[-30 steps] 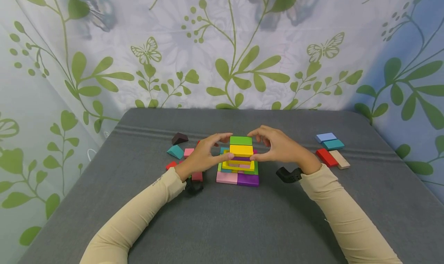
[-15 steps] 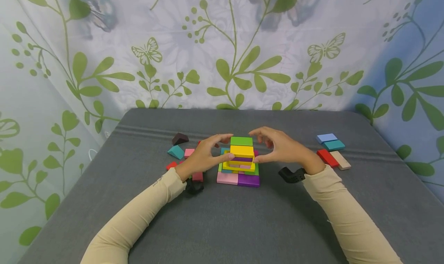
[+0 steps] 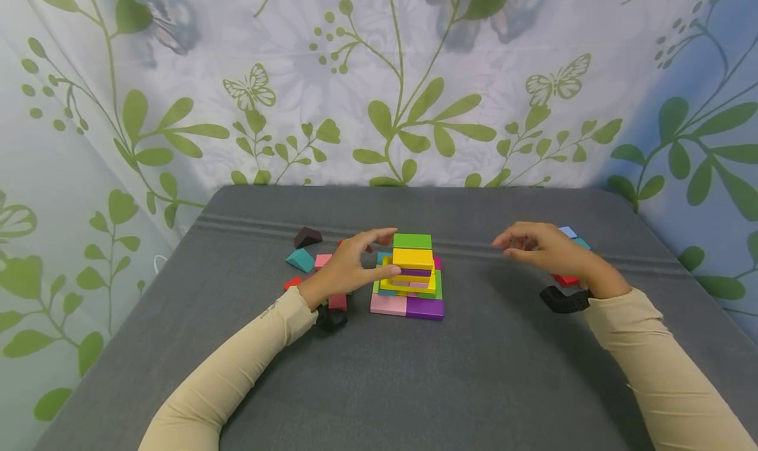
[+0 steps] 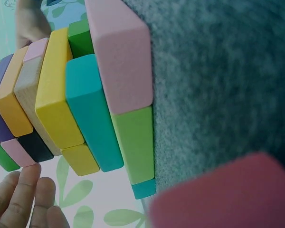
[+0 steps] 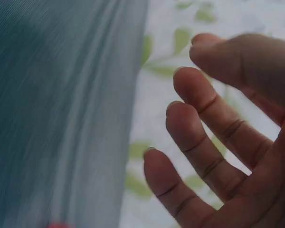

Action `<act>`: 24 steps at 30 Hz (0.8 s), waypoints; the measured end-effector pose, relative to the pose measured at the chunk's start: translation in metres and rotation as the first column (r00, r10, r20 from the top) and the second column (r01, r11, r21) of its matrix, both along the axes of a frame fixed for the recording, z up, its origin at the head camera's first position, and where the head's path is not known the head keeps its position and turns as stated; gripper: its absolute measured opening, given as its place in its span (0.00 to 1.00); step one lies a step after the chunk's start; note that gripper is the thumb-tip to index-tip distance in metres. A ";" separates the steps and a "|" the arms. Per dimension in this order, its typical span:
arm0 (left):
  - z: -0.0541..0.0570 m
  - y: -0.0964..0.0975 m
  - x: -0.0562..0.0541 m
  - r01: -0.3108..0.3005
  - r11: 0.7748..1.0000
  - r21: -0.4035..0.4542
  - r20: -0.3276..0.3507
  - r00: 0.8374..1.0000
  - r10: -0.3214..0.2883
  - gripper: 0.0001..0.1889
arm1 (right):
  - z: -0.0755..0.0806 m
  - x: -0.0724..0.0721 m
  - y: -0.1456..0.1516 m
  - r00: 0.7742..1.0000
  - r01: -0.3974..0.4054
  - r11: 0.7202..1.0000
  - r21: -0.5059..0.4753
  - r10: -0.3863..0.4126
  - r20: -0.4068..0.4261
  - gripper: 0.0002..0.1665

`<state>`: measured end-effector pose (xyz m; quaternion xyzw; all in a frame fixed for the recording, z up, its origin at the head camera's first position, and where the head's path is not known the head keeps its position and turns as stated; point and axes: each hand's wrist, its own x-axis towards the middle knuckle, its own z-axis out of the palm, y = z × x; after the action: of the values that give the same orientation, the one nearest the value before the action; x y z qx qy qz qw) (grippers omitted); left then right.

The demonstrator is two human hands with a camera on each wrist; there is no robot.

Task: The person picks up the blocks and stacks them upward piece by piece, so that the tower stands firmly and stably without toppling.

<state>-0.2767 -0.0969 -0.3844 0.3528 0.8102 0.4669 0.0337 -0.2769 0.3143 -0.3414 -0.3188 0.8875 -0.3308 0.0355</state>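
Note:
A stepped tower of coloured wooden blocks (image 3: 412, 259) stands mid-table, a green block (image 3: 412, 241) at its top and a pink block (image 3: 388, 304) and a purple block (image 3: 424, 308) at its front base. My left hand (image 3: 354, 261) is at its left side, thumb by the front and fingers towards the back, all loosely extended. In the left wrist view, fingertips (image 4: 31, 173) lie close to the upper blocks; whether they touch I cannot tell. Well right of the tower, my right hand (image 3: 547, 248) hovers with relaxed fingers and holds nothing, partly covering a red block (image 3: 565, 280).
Loose blocks lie left of the tower, among them a dark triangular block (image 3: 307, 237) and a teal triangular block (image 3: 300, 260); my left hand and arm hide some. Behind my right hand a light blue block (image 3: 568, 231) partly shows. A leaf-patterned curtain (image 3: 414, 108) hangs behind the grey table (image 3: 379, 385).
My right hand has left the tower's right side and moved right, over the loose blocks there. My left hand and the tower look unchanged.

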 end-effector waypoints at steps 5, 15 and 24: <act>0.001 0.000 0.000 -0.004 1.000 -0.014 0.012 1.000 0.004 0.41 | -0.013 -0.003 0.044 0.993 0.094 0.983 0.159 -0.082 -0.080 0.17; 0.002 0.000 0.000 0.009 1.000 -0.015 0.017 1.000 -0.009 0.41 | -0.022 -0.001 0.077 0.973 0.097 0.942 0.322 -0.158 0.169 0.31; 0.004 0.001 0.001 -0.015 1.000 -0.024 0.015 1.000 0.015 0.37 | -0.022 -0.001 0.070 0.997 0.030 0.945 0.325 -0.050 0.053 0.30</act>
<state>-0.2758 -0.0962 -0.3803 0.3427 0.8182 0.4598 0.0405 -0.2778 0.3841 -0.3630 -0.2804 0.9346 -0.1906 0.1077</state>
